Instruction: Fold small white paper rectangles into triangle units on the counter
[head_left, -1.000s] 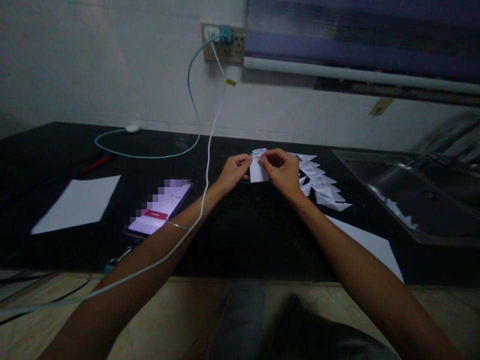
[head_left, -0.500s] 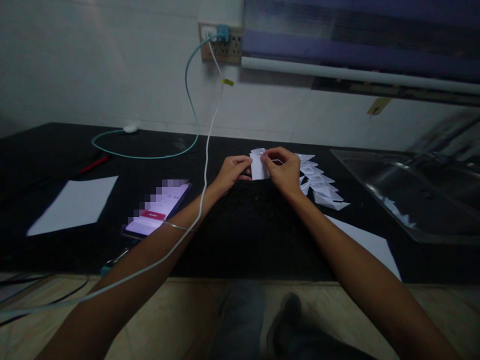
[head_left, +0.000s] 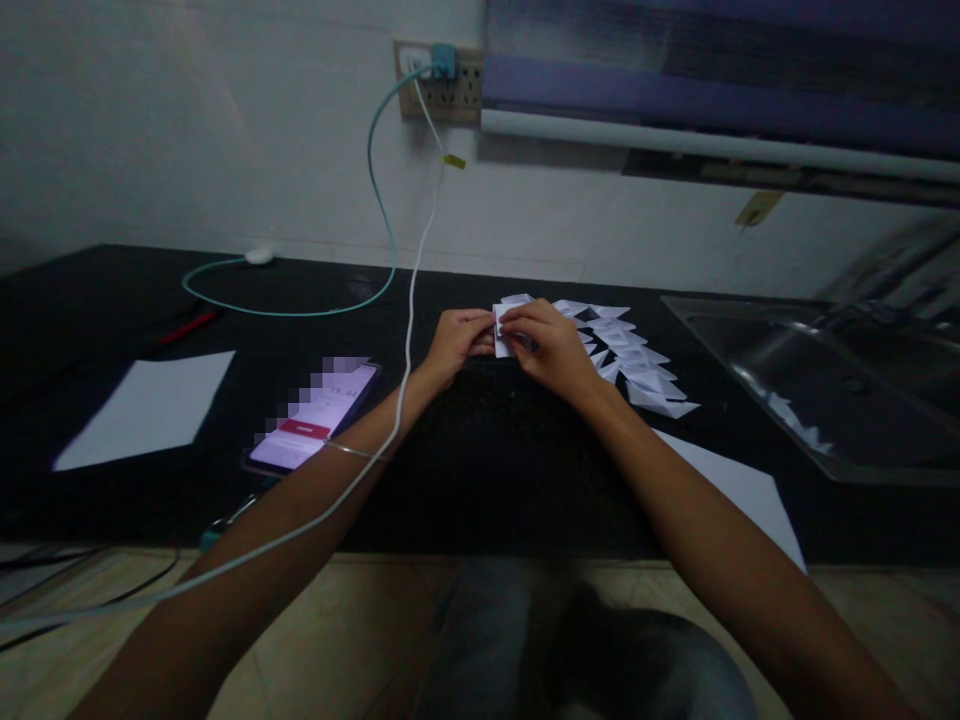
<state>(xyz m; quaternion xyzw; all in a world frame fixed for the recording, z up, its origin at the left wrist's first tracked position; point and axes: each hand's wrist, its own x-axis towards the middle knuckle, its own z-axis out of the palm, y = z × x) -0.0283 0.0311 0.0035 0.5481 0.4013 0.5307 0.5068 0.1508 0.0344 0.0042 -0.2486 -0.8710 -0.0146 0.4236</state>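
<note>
White paper piece (head_left: 503, 342) pinched between fingertips of left hand (head_left: 459, 345) and right hand (head_left: 551, 350). Folded papers (head_left: 637, 358) spread just beside right fingers. Phone (head_left: 313, 420) placed nearer body than left fingers; "44" readable on screen, rest blurred.

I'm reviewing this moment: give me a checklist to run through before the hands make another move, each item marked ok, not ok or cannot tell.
1. Both the left hand and the right hand on the small white paper: ok.
2. Edges of that paper lined up: cannot tell, fingers cover part of it.
3. Folded pieces out of the sink: ok, on the counter.
4. White cable clear of the left forearm in view: not ok, it crosses in front.
5. Right-hand sheet fully in view: not ok, the right forearm hides part.
6. Phone away from the sink: ok, over on the left.
</note>
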